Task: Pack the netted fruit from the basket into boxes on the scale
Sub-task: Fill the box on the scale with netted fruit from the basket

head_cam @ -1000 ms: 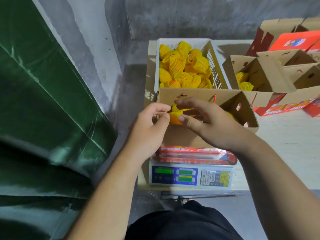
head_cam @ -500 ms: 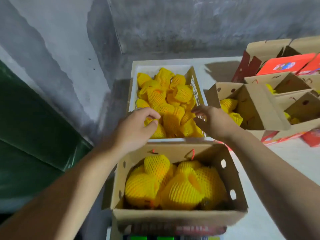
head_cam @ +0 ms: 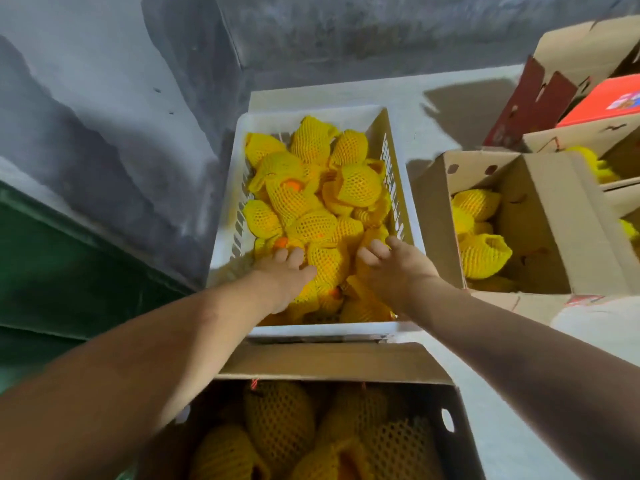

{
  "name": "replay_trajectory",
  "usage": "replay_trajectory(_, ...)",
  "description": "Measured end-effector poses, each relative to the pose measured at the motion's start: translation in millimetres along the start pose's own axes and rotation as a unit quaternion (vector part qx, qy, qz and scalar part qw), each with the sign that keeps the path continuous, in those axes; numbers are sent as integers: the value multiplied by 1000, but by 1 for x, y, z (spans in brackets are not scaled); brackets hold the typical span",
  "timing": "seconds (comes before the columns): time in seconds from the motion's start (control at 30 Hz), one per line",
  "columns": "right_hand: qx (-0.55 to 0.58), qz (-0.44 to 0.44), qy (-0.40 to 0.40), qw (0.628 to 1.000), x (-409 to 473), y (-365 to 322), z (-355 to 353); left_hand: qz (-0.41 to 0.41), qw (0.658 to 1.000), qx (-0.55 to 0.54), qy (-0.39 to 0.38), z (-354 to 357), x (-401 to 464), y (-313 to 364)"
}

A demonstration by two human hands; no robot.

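A white slotted basket (head_cam: 313, 330) holds a heap of fruit in yellow foam nets (head_cam: 311, 188). Both of my hands are down in its near end. My left hand (head_cam: 284, 275) has its fingers curled over a netted fruit (head_cam: 327, 266), with the thumb against it. My right hand (head_cam: 394, 268) curls its fingers round another netted fruit just to the right; that fruit is mostly hidden under the hand. Right below me, an open cardboard box (head_cam: 332, 363) contains several netted fruit (head_cam: 278, 422). The scale is out of view.
Another open box (head_cam: 550, 216) with netted fruit stands right of the basket. More cardboard boxes and a red lid (head_cam: 602, 102) sit at the far right. A grey wall runs behind and to the left, with a green sheet (head_cam: 69, 271) at the left.
Both hands left the box on the scale, reached forward over the basket and now dig into the near fruit. My view tilted forward, so the scale dropped out of sight.
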State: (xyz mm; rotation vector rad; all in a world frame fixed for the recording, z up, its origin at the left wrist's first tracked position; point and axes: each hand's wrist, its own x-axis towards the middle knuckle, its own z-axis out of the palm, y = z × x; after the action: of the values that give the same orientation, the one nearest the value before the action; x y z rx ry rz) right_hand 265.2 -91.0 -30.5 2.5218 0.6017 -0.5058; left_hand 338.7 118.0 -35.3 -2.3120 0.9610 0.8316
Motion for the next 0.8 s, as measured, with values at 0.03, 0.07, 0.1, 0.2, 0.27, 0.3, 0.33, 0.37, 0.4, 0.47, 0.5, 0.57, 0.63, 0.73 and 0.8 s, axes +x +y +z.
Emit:
replay_trajectory(0.03,8,-8,3,1000,2,-1,0,5,1000,20,18,1,1,3)
replay_trajectory(0.07,13,-13,3,1000,4,-2,1,14,998,37,38,3,1,5)
replay_trajectory(0.1,13,-17,1,1000,7,-4,3,25,997,46,56,4,1,7)
replay_trajectory(0.2,12,-28,-14,999,12,-9,7,51,995,23,78,7,-3,7)
replay_trajectory(0.27,12,-36,-16,999,12,-11,8,50,995,-1,90,5,-10,2)
replay_trajectory(0.3,13,-40,-16,999,11,-11,7,41,994,-22,102,4,-13,-2)
replay_trajectory(0.33,16,-39,-16,999,10,-10,5,29,992,-59,112,1,-19,-7)
replay_trajectory(0.37,30,-35,-10,999,9,-10,3,13,986,-113,120,-3,-26,-13)
replay_trajectory(0.4,59,-27,-1,998,7,-9,-2,-7,974,-183,134,-8,-35,-19)
replay_trajectory(0.47,171,3,32,985,1,-7,-12,-49,921,-343,177,-19,-59,-26)
replay_trajectory(0.5,246,22,50,968,-6,-5,-19,-71,884,-415,202,-23,-74,-28)
replay_trajectory(0.57,459,74,104,879,-28,-1,-41,-95,798,-541,249,-26,-106,-24)
replay_trajectory(0.63,605,99,166,772,-56,1,-65,-89,703,-637,303,-22,-136,-14)
replay_trajectory(0.73,659,59,246,708,-102,-14,-106,-43,610,-688,391,-9,-175,11)
replay_trajectory(0.8,701,7,268,661,-130,-41,-128,-7,552,-725,411,3,-201,33)
